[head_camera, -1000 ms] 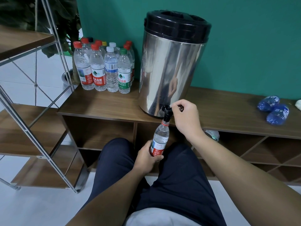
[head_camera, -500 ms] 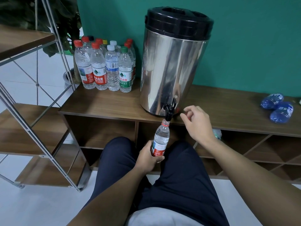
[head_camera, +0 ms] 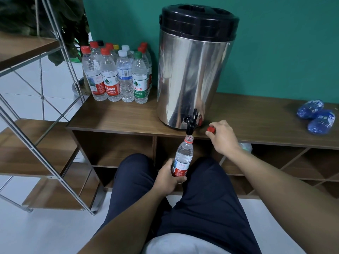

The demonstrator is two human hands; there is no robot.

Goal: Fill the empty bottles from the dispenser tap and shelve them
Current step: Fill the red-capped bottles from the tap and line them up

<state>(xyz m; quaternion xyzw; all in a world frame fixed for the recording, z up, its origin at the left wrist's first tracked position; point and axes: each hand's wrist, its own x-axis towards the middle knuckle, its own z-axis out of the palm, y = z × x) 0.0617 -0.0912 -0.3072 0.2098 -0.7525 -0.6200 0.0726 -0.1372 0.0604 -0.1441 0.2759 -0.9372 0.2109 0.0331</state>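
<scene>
On the second bottle (head_camera: 110,77) from the left in the group standing beside the steel dispenser, the red label reads "农夫山泉" in white, and under it I can make out "NONGFU SPRING"; a smaller line below that is too fine to read. The green-capped bottle (head_camera: 140,79) at the right of the front row has a green label with white characters; the lower line reads "纯净水", and the upper line I cannot read for certain. The blue-labelled bottle (head_camera: 125,74) between them shows a barcode, its digits unreadable. The print on the bottle (head_camera: 182,158) gripped by my left hand (head_camera: 167,180) is too small to read.
</scene>
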